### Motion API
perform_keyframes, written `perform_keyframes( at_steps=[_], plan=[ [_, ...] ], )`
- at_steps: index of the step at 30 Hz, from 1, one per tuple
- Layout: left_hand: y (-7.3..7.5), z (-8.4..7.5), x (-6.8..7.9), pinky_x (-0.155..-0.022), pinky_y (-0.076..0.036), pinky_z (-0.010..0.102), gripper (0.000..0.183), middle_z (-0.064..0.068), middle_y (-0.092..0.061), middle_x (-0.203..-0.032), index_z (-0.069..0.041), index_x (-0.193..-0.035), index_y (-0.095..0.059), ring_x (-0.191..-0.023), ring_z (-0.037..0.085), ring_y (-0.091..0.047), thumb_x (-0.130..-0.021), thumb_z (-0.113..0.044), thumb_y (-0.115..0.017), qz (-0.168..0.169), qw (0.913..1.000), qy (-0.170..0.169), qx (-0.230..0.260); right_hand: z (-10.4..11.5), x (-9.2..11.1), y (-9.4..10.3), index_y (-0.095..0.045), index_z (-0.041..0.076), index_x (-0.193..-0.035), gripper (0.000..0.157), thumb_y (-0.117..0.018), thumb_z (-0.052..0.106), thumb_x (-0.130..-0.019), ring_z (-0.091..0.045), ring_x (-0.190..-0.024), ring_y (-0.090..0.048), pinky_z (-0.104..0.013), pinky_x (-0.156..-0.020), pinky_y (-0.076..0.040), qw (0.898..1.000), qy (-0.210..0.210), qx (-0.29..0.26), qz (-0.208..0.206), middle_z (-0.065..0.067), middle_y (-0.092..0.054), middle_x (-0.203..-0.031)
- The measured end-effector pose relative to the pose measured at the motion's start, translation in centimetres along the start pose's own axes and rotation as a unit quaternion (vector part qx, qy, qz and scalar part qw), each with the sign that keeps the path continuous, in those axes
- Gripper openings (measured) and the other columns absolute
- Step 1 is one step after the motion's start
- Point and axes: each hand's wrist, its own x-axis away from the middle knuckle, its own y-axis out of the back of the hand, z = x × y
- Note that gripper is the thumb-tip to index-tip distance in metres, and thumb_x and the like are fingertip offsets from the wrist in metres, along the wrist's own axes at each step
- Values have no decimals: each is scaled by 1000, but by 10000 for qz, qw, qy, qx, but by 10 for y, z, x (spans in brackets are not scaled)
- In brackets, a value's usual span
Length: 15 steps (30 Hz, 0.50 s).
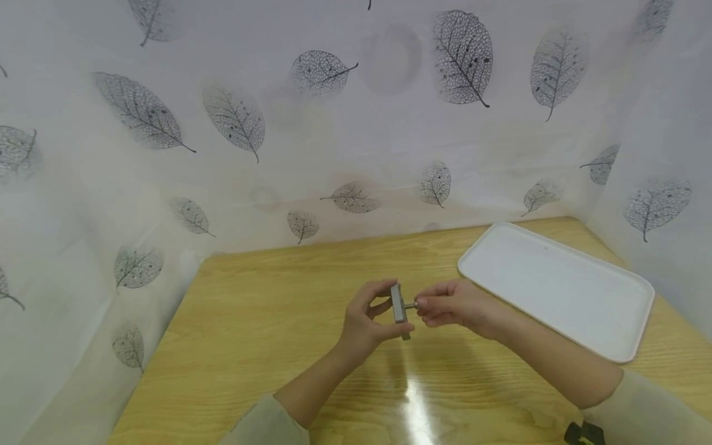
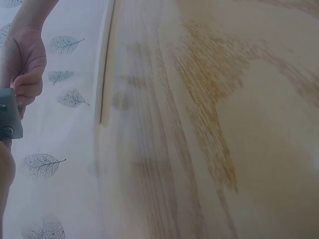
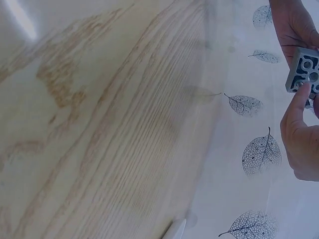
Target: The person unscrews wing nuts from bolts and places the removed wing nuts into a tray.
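Over the middle of the table, my left hand grips a small grey metal block by its edges, thumb below and fingers above. The block stands on edge, with holes and ribs on the face seen in the right wrist view. From its right side sticks a short metal screw. My right hand pinches the screw's outer end between thumb and fingers. In the left wrist view, the block's smoother face shows a round fitting near one corner.
A white rectangular tray lies at the right, partly behind my right forearm. The wood-grain table meets leaf-patterned sheeting at the back and sides. A small black object shows by the right sleeve.
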Motion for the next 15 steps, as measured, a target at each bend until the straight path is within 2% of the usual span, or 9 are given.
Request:
perform_keyframes(
  at_steps=[4,7,12,15],
  plan=[
    [0,0,0,-97,-53,33,69,22,-52,-119,1,-128,-49,-109,18,-53,-67,9,-80,23,10000,-1,-21,0,2,0,-50,-16,-122,46,-65,14,-90,-17,-87,-66,-32,-85,-60,9999,119,72,-27,-6,-68,-98],
    [1,0,0,-98,-52,33,70,25,-51,-119,1,-128,-48,-110,19,-53,-67,9,-80,28,10000,39,-13,-1,2,-1,-50,-16,-121,47,-68,12,-87,-20,-88,-67,-34,-85,-60,9994,248,215,-143,-8,-69,-99],
    [1,-2,0,-99,-51,32,71,31,-48,-120,1,-129,-48,-110,18,-52,-66,10,-79,13,9999,142,59,-4,2,-4,-54,-13,-116,46,-73,13,-83,-26,-85,-68,-41,-84,-60,9961,469,611,-427,-17,-68,-97],
    [1,-2,0,-99,-51,32,71,30,-49,-120,1,-129,-48,-110,17,-52,-66,10,-80,2,9998,180,73,-7,1,-4,-56,-13,-112,41,-72,12,-83,-25,-84,-68,-43,-82,-61,9926,737,828,-487,-21,-67,-98]
  ],
)
